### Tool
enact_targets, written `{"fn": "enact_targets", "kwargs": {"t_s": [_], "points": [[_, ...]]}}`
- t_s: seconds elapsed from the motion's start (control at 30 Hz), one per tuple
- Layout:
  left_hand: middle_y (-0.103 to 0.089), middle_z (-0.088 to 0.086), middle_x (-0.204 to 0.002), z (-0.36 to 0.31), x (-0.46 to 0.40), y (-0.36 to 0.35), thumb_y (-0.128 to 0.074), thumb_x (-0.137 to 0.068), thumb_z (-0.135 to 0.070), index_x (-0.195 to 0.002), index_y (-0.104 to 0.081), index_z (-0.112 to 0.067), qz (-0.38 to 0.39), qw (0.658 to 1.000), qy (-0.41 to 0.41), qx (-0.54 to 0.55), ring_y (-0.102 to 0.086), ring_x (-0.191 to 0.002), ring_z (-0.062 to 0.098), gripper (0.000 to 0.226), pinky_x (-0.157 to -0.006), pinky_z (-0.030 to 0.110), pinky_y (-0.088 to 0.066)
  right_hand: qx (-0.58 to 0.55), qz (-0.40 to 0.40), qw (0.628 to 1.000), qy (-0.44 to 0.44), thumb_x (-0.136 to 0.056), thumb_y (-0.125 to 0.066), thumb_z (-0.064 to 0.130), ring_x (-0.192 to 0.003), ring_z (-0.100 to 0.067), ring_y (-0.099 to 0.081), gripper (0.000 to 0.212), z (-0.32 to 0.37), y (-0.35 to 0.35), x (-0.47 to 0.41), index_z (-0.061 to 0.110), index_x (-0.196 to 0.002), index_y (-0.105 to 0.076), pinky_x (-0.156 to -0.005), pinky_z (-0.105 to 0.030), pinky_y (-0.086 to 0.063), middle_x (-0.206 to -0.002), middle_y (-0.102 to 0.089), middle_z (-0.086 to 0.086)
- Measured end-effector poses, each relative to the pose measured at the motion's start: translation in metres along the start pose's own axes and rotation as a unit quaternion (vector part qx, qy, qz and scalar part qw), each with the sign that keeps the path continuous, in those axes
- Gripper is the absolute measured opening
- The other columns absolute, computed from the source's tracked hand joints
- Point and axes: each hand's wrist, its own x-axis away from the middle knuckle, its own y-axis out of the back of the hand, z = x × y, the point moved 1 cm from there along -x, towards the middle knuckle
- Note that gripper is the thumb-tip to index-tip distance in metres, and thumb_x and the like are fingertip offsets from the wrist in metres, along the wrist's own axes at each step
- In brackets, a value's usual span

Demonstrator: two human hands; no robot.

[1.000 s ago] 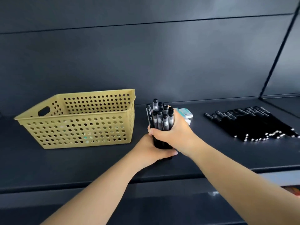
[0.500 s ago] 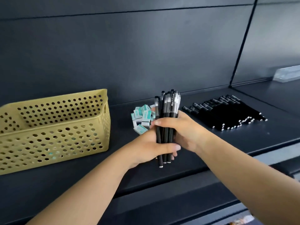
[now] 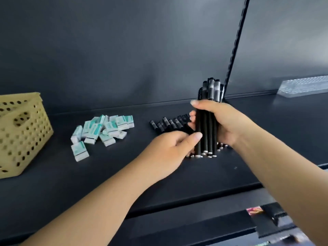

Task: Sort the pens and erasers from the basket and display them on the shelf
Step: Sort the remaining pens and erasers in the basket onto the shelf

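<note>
Right hand (image 3: 222, 121) grips an upright bundle of black plastic pens (image 3: 206, 118), fingers and thumb curled round the barrels, caps uppermost. Left hand (image 3: 173, 148) meets the bundle's lower part with its thumb against the barrels; its fingers curl out of sight, so whether it grips cannot be told. Behind both hands, a row of black pens (image 3: 168, 123) lies flat on the dark shelf (image 3: 124, 171), largely hidden. Small white-and-teal boxed erasers (image 3: 103, 130) lie heaped left of it. Perforated yellow plastic basket (image 3: 19, 134) is cut off at the left edge.
</note>
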Motion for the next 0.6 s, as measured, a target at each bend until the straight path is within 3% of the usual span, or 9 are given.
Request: {"fn": "enact_targets", "kwargs": {"t_s": [0.1,0.13,0.2,0.27,0.4,0.5,0.6], "points": [[-0.061,-0.021,-0.098,-0.008,-0.019,-0.015,-0.036,-0.091,-0.049,-0.101,-0.06,-0.032,-0.087,0.99,-0.006,-0.113,-0.051,-0.093,-0.005,0.031,-0.081,0.006,-0.035,0.044,-0.042,0.998,-0.005,-0.08,-0.064,0.011,-0.043,-0.011,-0.058,0.011,0.025,0.055,-0.018,0.007,-0.074,-0.058,-0.045,-0.02,-0.05,-0.055,-0.059,-0.004],[-0.058,-0.022,-0.105,-0.006,-0.027,-0.017,-0.035,-0.093,-0.045,-0.107,-0.058,-0.031,-0.113,0.984,-0.003,-0.14,-0.047,-0.101,-0.005,0.03,-0.081,0.006,-0.033,0.079,-0.058,0.995,-0.014,-0.08,-0.066,0.011,-0.042,-0.012,-0.059,0.011,0.031,0.073,-0.023,0.008,-0.073,-0.057,-0.045,-0.021,-0.051,-0.054,-0.059,-0.004],[-0.045,-0.01,-0.136,0.003,-0.041,-0.021,-0.033,-0.093,-0.047,-0.13,-0.046,-0.029,-0.133,0.967,0.027,-0.215,-0.03,-0.13,0.006,0.043,-0.102,0.018,-0.023,0.149,-0.082,0.985,-0.028,-0.078,-0.068,0.007,-0.044,-0.013,-0.061,0.012,0.035,0.103,-0.033,0.005,-0.073,-0.057,-0.046,-0.024,-0.054,-0.05,-0.06,-0.005],[-0.015,-0.004,-0.155,0.011,-0.05,-0.025,-0.028,-0.09,-0.057,-0.143,-0.024,-0.036,-0.1,0.951,0.102,-0.274,-0.003,-0.143,0.016,0.057,-0.115,0.035,-0.007,0.202,-0.091,0.974,-0.039,-0.077,-0.069,0.003,-0.052,-0.016,-0.062,0.011,0.031,0.122,-0.044,0.003,-0.074,-0.058,-0.054,-0.028,-0.057,-0.059,-0.062,-0.008],[0.006,-0.005,-0.156,0.018,-0.062,-0.039,-0.023,-0.082,-0.069,-0.143,-0.009,-0.046,-0.047,0.93,0.126,-0.343,0.014,-0.142,0.016,0.067,-0.114,0.043,0.004,0.287,-0.113,0.95,-0.049,-0.076,-0.071,0.011,-0.07,-0.024,-0.06,0.015,0.011,0.135,-0.067,0.003,-0.084,-0.062,-0.071,-0.036,-0.054,-0.079,-0.062,-0.011],[0.008,-0.008,-0.156,0.02,-0.067,-0.04,-0.024,-0.081,-0.069,-0.142,-0.008,-0.048,-0.036,0.932,0.134,-0.335,0.015,-0.142,0.014,0.067,-0.114,0.044,0.004,0.372,-0.116,0.921,-0.027,-0.074,-0.072,0.021,-0.093,-0.03,-0.06,0.039,-0.001,0.134,-0.08,0.003,-0.106,-0.058,-0.088,-0.041,-0.049,-0.099,-0.063,-0.013],[0.008,-0.011,-0.155,0.028,-0.066,-0.037,-0.025,-0.079,-0.07,-0.142,-0.009,-0.049,-0.014,0.937,0.137,-0.322,0.015,-0.141,0.011,0.067,-0.115,0.041,0.003,0.432,-0.097,0.897,0.015,-0.08,-0.068,0.033,-0.104,-0.025,-0.055,0.054,-0.01,0.131,-0.083,0.006,-0.122,-0.048,-0.092,-0.038,-0.045,-0.113,-0.057,-0.007]]}}
